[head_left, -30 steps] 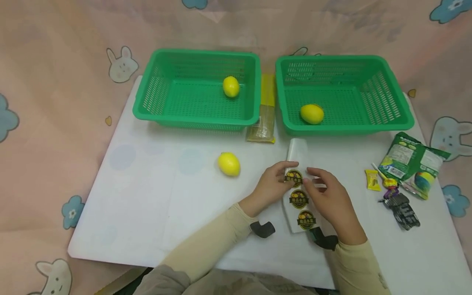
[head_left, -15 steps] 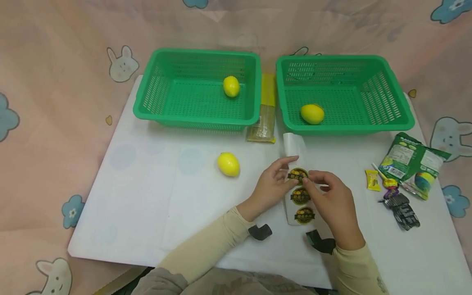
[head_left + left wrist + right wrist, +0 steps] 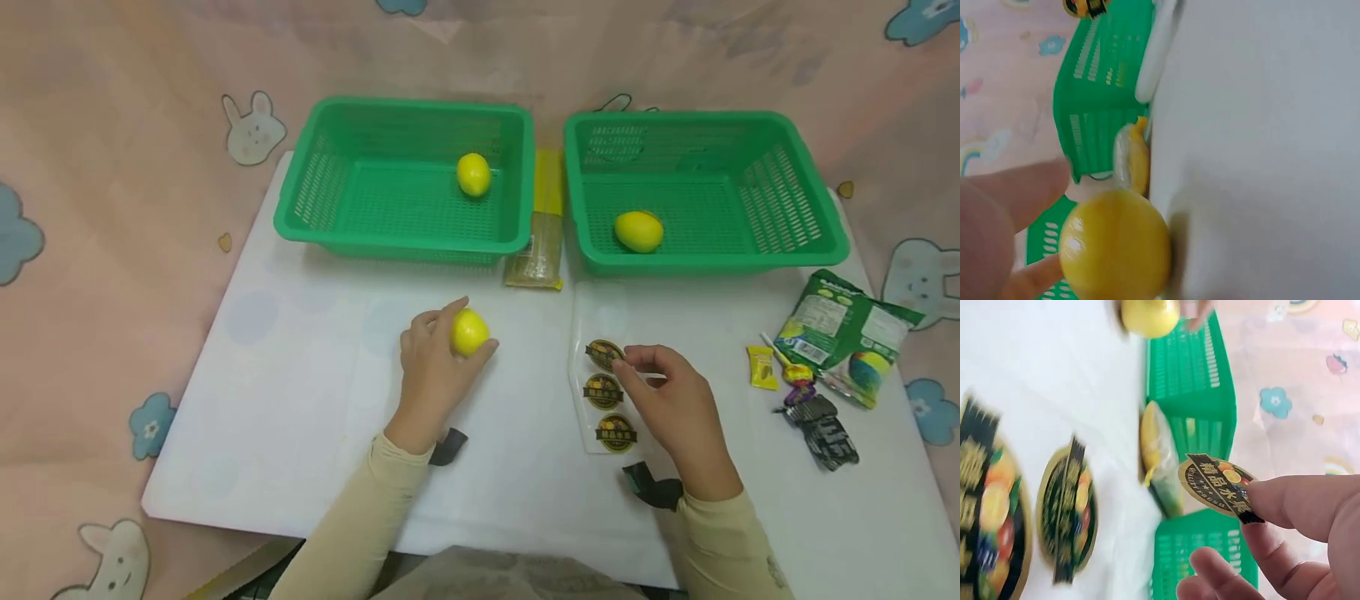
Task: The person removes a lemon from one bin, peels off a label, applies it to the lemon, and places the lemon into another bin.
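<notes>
Left hand [image 3: 431, 367] is on the lemon [image 3: 469, 332] out on the bench [image 3: 300, 417], fingers [image 3: 1035, 187] curled round it, the fruit resting in front of the left basket [image 3: 330, 237]. From the left wrist view the lemon fills the lower frame, thumb and a finger showing either side of it.

Right hand [image 3: 675, 408] sits over the sticker sheet [image 3: 592, 417], fingers [image 3: 1285, 500] pinched together on one sticker [image 3: 1219, 484], round, dark and gold, lifted clear of the sheet in the right wrist view. Two stickers remain in plain sight on the sheet below it.

Each green basket holds a lemon: one [image 3: 473, 174] at the back of the left basket, another [image 3: 638, 231] near the front of the right basket [image 3: 817, 242]. A yellow packet [image 3: 538, 250] lies in the gap between the baskets. At the bench's right edge lie a green snack bag [image 3: 840, 333], a small yellow sweet [image 3: 762, 367] and a dark clip [image 3: 825, 429].
</notes>
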A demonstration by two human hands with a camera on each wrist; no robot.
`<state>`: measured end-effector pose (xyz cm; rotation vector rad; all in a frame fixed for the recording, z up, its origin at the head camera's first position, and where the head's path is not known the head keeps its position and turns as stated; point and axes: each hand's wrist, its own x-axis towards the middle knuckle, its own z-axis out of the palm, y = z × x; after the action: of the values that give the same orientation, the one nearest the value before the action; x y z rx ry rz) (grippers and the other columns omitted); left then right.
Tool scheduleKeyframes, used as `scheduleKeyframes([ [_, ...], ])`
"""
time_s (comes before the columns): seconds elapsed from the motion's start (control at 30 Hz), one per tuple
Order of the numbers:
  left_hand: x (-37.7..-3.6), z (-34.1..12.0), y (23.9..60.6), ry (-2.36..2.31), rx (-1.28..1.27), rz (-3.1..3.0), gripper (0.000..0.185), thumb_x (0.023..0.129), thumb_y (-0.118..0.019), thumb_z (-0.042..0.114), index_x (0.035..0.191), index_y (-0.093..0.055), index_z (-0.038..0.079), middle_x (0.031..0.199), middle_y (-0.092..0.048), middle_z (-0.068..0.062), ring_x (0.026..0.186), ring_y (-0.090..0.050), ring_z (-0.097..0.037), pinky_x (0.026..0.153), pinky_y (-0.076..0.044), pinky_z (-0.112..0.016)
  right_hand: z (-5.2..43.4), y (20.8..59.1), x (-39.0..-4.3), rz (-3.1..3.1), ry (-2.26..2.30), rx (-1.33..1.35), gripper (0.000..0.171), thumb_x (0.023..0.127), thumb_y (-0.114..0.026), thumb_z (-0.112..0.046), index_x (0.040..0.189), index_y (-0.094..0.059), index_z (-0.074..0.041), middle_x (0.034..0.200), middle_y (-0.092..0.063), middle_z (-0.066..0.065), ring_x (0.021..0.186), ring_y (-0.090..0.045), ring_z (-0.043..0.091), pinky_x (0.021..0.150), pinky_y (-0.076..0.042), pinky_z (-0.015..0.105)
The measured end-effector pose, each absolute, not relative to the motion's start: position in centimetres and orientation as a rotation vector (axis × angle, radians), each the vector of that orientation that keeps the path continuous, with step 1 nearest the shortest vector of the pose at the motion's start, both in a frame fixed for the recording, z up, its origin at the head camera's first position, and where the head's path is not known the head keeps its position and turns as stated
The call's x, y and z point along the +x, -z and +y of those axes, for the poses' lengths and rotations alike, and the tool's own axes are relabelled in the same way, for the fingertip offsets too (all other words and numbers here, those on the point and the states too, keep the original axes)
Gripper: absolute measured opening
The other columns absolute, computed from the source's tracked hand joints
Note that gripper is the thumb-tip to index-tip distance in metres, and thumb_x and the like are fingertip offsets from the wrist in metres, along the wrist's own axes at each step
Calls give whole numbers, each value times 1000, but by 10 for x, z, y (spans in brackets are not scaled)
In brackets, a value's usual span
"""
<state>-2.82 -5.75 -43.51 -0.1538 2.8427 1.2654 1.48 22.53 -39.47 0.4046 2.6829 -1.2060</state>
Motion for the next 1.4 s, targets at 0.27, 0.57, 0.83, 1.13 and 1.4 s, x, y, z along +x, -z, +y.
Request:
scheduleKeyframes([
  [0.27,-54,-65,443,-1280,10,2677,66,91,-85,24,151,-57,24,136,-51,-20,112,-54,-35,92,-49,-48,202,381,-2,2659,1355,200,40,106,-65,-45,115,-64,-6,150,-59,5,120,-63,30,94,-53,46],
  [0.57,-71,-37,418,-2028,412,2104,76,89,-84,-1,155,-51,18,155,-36,-11,118,-58,-30,96,-58,-35,164,352,-36,2480,1651,75,36,109,-60,-42,106,-56,-6,150,-58,-1,128,-53,23,99,-46,45],
  [0.83,-66,-24,414,-2326,482,1846,73,104,-65,51,153,-46,2,152,-43,-13,117,-60,-30,91,-56,-32,153,344,-45,2510,1653,10,34,110,-59,-38,104,-55,-5,150,-58,2,129,-53,24,101,-49,46],
  [1.13,-60,-16,412,-2505,364,1732,49,111,-51,7,158,-38,4,152,-46,-13,119,-63,-24,94,-55,-31,147,357,-50,2671,1685,-66,26,108,-64,-28,104,-57,-3,147,-58,10,129,-57,29,99,-51,50],
  [1.4,-51,-21,398,-2638,303,1374,56,110,-49,9,160,-27,22,146,-55,-19,112,-64,-19,93,-56,-32,143,370,-49,2471,1918,-59,36,109,-61,-26,128,-40,-3,153,-49,9,126,-52,26,93,-51,37],
])
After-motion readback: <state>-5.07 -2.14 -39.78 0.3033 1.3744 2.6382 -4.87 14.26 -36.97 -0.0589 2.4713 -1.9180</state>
